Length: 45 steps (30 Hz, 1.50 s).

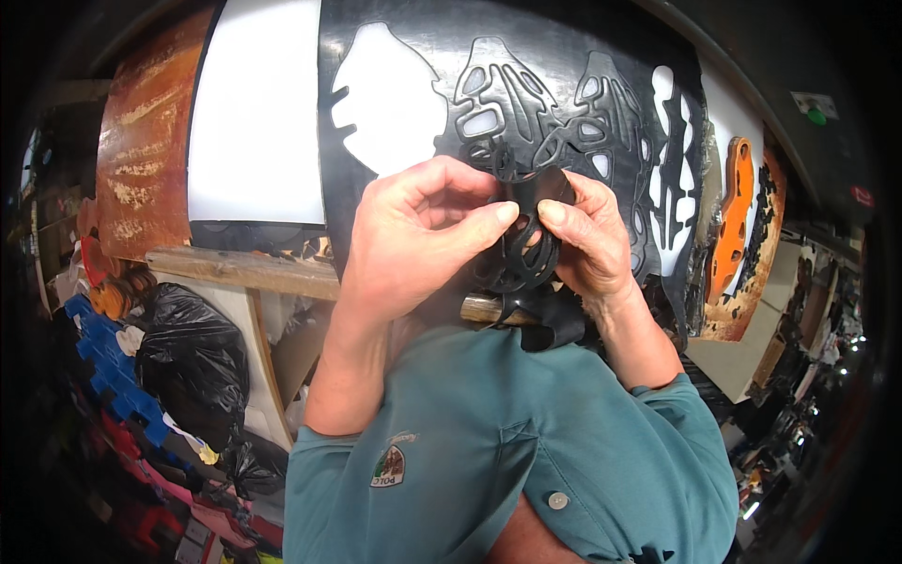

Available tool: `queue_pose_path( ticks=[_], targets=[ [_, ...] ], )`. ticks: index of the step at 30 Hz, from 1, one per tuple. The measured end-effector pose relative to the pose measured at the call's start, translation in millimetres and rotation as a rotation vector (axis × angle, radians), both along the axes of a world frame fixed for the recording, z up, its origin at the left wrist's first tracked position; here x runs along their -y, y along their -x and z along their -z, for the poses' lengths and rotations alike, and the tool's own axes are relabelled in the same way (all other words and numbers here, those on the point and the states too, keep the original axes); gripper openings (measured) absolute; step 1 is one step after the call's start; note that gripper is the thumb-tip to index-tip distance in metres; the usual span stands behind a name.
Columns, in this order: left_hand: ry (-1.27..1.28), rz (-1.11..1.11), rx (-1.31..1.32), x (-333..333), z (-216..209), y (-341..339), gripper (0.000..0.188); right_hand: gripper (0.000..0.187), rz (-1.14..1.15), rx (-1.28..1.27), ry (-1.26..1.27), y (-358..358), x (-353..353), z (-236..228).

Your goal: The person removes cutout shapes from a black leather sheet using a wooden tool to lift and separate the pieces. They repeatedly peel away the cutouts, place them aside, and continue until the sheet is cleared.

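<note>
Between my two hands, in front of my chest, is a black cut-out piece (pixel 528 249) that looks like leather or rubber, curled and with looped openings. My left hand (pixel 413 230) pinches its left side between thumb and fingers. On the other side my right hand (pixel 594 235) grips its upper edge, thumb on the near face. Most of my fingertips are hidden behind the piece. Beyond it lies a black sheet (pixel 413 42) with shaped cuts, some showing white beneath. More black strips hang below my hands, over the bench edge.
An orange cutting die (pixel 733 216) stands at the right on a worn brown board. To the left are a white sheet (pixel 254 113) and a scuffed brown board (pixel 150 132). A wooden rail (pixel 244 270) runs along the near bench edge. Black plastic bags (pixel 193 348) lie lower left.
</note>
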<state>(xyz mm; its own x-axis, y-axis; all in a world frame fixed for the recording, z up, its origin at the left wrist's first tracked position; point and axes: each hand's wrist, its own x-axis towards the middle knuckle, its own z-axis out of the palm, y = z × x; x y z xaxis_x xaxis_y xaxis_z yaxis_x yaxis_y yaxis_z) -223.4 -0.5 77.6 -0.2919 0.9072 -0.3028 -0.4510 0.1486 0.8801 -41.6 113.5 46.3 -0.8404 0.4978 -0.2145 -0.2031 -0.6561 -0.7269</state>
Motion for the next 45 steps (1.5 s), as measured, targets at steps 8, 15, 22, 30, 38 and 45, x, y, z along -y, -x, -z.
queue_pose_path(
  ticks=[8, 15, 22, 30, 38, 45],
  targets=[
    [0.073, 0.005, -0.166, -1.0, 2.4, -4.7, 0.010, 0.025, 0.008, 0.193, -0.336, -4.4, -2.3, 6.0],
    [-0.075, -0.071, -0.290, -0.9, 18.2, -12.7, 0.011, 0.027, -0.012, 0.084, -0.032, -2.1, -3.5, 14.3],
    [-0.101, -0.099, -0.473, -3.3, 14.8, -7.5, 0.022, 0.043, 0.002, -0.130, 0.315, 1.2, -1.7, 19.3],
    [0.185, 0.228, -0.452, 4.6, 1.5, 4.5, 0.025, 0.053, 0.056, -0.178, 0.442, 1.4, 1.0, 22.3],
    [0.001, 0.051, -0.128, -2.5, 17.6, -16.4, 0.032, 0.044, 0.076, -0.237, 0.569, 0.6, -10.1, 21.1],
    [0.145, 0.083, -0.048, -6.9, 9.4, 5.1, 0.029, 0.047, -0.002, -0.283, 0.576, -1.2, -3.9, 18.6]
  ],
)
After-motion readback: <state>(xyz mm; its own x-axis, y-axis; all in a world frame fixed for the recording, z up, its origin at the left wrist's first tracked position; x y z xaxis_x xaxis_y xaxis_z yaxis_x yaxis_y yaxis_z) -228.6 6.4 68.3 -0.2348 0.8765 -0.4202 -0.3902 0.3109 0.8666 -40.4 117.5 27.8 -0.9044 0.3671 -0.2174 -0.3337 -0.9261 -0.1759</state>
